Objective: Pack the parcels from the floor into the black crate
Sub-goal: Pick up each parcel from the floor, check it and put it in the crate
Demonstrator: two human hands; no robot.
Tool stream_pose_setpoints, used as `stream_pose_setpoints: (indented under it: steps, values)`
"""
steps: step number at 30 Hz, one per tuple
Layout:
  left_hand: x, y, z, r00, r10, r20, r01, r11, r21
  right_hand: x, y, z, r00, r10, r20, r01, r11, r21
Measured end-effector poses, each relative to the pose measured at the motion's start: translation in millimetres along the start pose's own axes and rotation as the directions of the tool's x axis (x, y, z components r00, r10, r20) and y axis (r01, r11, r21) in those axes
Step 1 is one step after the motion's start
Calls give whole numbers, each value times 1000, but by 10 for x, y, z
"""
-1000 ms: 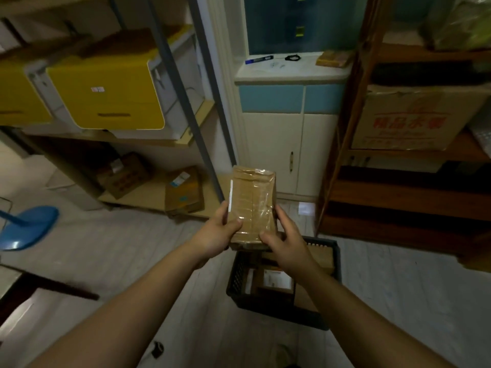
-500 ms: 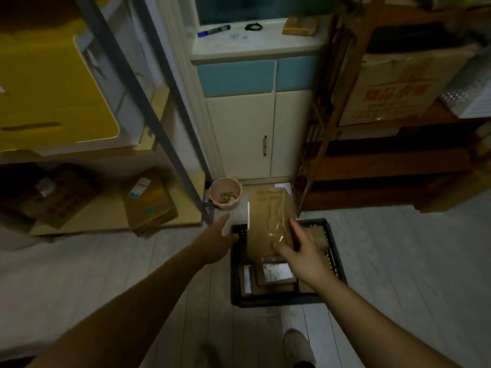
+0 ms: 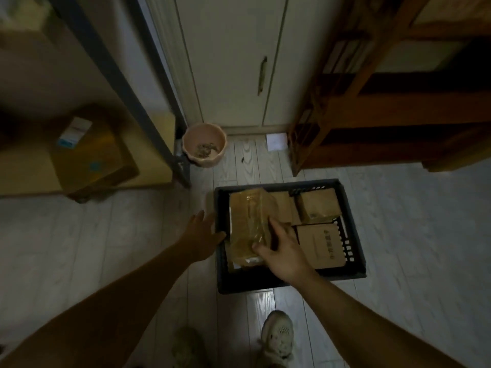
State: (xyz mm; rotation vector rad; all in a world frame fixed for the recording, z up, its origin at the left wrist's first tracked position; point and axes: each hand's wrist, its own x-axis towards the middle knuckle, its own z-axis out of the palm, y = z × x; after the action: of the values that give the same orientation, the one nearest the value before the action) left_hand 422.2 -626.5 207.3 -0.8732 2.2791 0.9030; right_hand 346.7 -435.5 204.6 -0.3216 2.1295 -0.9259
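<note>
As right-hand fingers (image 3: 275, 229) clasp its near end, the parcel (image 3: 249, 212) overlies the crate (image 3: 265, 284).

Dim, muddy, grainy indoor shot, light source out of view. It's brightest on the cabinet door (image 3: 233, 62) and pale floor (image 3: 411, 208), with a glare patch on the boards just beside the near wall of the black crate (image 3: 239, 284). Wooden shelf (image 3: 398, 83) recesses go near black and the taped parcel (image 3: 249, 216) shows a faint sheen. The cardboard box (image 3: 90, 152) and mesh shoe (image 3: 276, 335) are smeared soft, and the metal upright (image 3: 119, 83) bows from wide-angle distortion.
</note>
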Motion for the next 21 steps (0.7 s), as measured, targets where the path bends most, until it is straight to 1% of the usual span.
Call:
stream_pose_setpoints:
  steps: [2,4,5,6,8,10,12,14,16,19,21]
  values:
    - [349,-77,256,998,56,-7,-56,997,-60,319,229,144,1000,7,7,-7,999,-33]
    - [650,-130,507,986,163,-34,-166,975,-147,575,423,296,1000,-13,18,14,999,-49]
    - [794,-164,636,977,209,-45,-214,966,-148,678,501,375,999,-22,26,23,998,-59]
    - [924,-198,740,973,230,-32,-232,968,-99,779,574,459,999,-30,26,32,997,-77]
    - [1211,-311,929,979,204,18,-204,978,38,961,683,622,998,-64,8,64,989,-133]
    - [1432,-411,1034,978,204,36,-206,971,122,1114,752,755,994,-111,-10,106,970,-220]
    - [1571,-499,1109,981,195,7,-195,977,85,1231,808,848,990,-138,-8,127,933,-338]
    - [1680,-568,1151,988,130,-79,-132,991,-11,1339,864,913,988,-152,-15,131,893,-431]
    - [1780,-637,1181,987,87,-136,-93,995,-40,1450,907,976,988,-153,-16,126,865,-485]
    - [1929,-796,1262,985,51,-167,-68,993,-97,1620,959,1080,989,-148,19,134,825,-549]
    - [2001,-879,1315,981,54,-184,-76,990,-119,1738,992,1160,987,-159,31,148,804,-576]
